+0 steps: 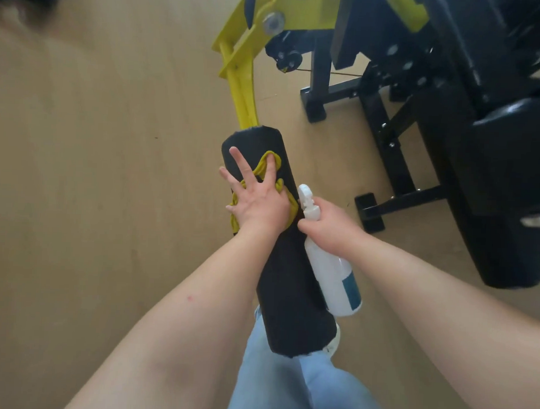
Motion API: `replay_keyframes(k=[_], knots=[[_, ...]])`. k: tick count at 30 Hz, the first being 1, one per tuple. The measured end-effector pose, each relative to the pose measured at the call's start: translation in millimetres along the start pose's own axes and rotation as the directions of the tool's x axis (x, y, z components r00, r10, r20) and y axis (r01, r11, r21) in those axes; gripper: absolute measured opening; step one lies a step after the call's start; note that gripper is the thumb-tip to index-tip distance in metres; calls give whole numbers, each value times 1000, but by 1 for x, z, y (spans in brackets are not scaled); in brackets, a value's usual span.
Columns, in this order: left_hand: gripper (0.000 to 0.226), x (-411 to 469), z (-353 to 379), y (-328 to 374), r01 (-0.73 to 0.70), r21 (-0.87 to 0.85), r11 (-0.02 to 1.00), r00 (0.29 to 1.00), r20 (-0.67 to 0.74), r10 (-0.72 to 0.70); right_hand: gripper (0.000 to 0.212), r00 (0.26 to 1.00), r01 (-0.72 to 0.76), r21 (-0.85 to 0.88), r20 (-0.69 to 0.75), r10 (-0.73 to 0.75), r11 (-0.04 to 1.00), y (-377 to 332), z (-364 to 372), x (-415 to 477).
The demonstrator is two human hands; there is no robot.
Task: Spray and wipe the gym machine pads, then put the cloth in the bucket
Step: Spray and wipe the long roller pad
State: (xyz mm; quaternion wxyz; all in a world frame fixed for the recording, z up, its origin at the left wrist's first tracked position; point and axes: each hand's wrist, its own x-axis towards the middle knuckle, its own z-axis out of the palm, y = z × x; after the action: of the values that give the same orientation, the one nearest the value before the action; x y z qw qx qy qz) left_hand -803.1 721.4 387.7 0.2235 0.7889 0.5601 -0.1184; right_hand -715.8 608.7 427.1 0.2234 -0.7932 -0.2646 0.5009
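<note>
Wipes the black roller pad (pixel 293 290) with the left grip (pixel 259 204), fingers straight and splayed apart, palm pressing the yellow cloth (pixel 257 171) onto the upper half of the pad. Clamps the right grip (pixel 329 224) round the neck of the white spray bottle (pixel 333 277), nozzle up, body hanging down just beside the pad's right flank. Shows no bucket anywhere in view.

Looks about midway: wiping under way on this pad, with the larger black seat pad (pixel 508 182) at right probably not yet done.

Risks losing the cloth, bunched and only pinned under a flat palm, not grasped; could slide off the round surface to the floor (pixel 95 167) on a hard stroke. Risks swinging the pad too, mounted on the yellow lever arm (pixel 245 93) and probably free to pivot under a sideways push. Could knock the bottle against the pad, or squeeze the trigger by accident and wet the jeans (pixel 271 388) below. Could miss the pad's underside, hidden from here.
</note>
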Motion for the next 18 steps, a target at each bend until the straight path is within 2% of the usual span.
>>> replay_keyframes(k=[5,8,10,13,18], knots=[[58,81,-39,14,-9,53,999,999,31,7,24,998,-46,-31,32,47,998,-8,-4,23],[47,106,-55,19,11,-3,1000,998,63,-11,27,996,-68,-24,60,70,997,-6,-6,28],[46,109,-56,16,-5,-59,998,1000,30,7,29,996,-72,-14,60,72,997,-5,-5,28],[43,95,-45,5,-148,5,989,984,-98,148,27,997,-52,-17,54,52,999,-2,-4,27],[51,60,-31,-11,-353,119,928,927,-89,364,14,999,-25,-16,39,26,1000,8,-1,15]])
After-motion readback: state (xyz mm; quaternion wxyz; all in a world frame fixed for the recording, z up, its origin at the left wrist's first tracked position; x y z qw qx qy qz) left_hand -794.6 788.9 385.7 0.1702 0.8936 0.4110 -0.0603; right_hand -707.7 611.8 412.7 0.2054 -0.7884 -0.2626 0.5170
